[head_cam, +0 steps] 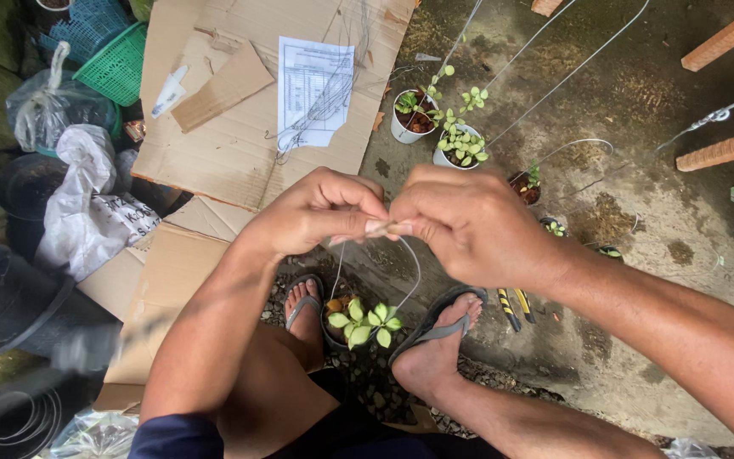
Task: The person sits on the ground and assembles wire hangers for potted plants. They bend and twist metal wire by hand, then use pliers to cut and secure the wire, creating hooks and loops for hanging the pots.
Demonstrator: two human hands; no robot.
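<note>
At nine o'clock lie stacked black pots (19, 306) and a white plastic bag (87, 204), with flattened cardboard (231, 127) and a printed paper sheet (314, 89) toward eleven. At centre, the left hand (320, 211) and right hand (465, 223) meet fingertip to fingertip, both pinched narrowly on a thin wire (414, 263) that loops down to a small potted plant (363, 321) between the sandalled feet (six o'clock). Twisting it cleanly likely needs even tension. Pliers (511, 308) rest by the right foot; white pots of seedlings (439, 127) and more long wires (554, 76) crowd one o'clock on the concrete floor (664, 195).
</note>
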